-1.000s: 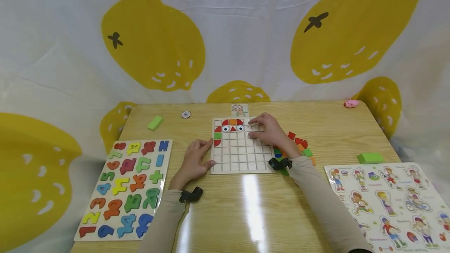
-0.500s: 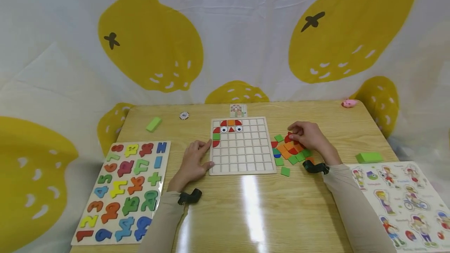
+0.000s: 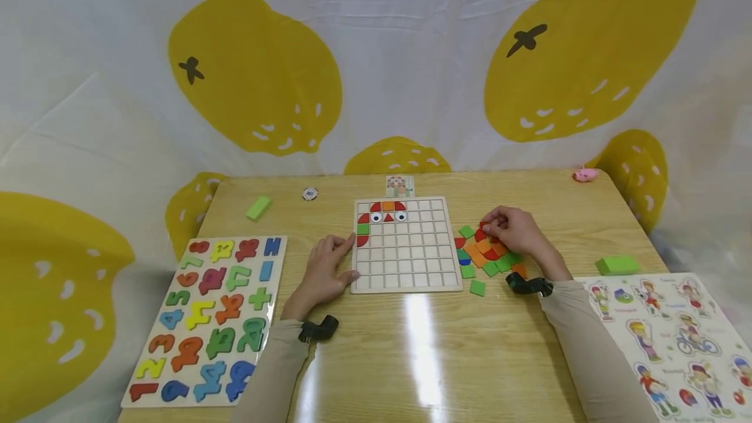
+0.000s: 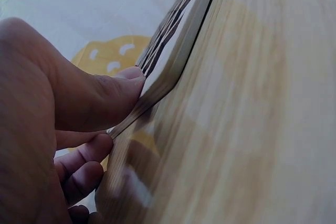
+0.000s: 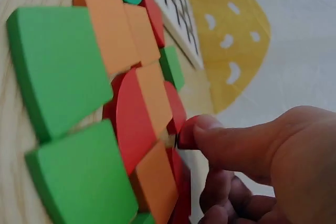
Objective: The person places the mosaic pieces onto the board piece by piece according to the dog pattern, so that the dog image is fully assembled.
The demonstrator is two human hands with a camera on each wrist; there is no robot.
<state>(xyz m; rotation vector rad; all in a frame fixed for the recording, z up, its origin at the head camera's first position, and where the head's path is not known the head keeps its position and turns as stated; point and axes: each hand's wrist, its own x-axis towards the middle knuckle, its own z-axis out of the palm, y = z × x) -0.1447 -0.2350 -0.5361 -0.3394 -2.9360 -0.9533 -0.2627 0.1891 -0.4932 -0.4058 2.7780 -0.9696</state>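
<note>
A pale wooden grid board (image 3: 411,260) lies mid-table, with red, orange and green tiles and two eye tiles (image 3: 401,217) in its upper left cells. My left hand (image 3: 322,271) rests at the board's left side, index fingertip and thumb touching its edge at separate spots; in the left wrist view the thumb (image 4: 113,93) lies against the board's rim. Right of the board, my right hand (image 3: 516,232) pinches a red tile (image 5: 188,132) with a rounded edge between thumb and finger, close over a pile of loose tiles (image 3: 478,254). The fingers hide part of that tile.
A small picture card (image 3: 400,186) lies behind the board. On the left are a number puzzle (image 3: 281,292), a green block (image 3: 259,207) and a round chip (image 3: 309,194). At right lie a figure puzzle (image 3: 664,344), another green block (image 3: 618,265) and a pink pig (image 3: 585,174).
My right hand has moved right from over the board's upper right to the loose tiles, where it now pinches a red tile. The left hand has stayed at the board's edge.
</note>
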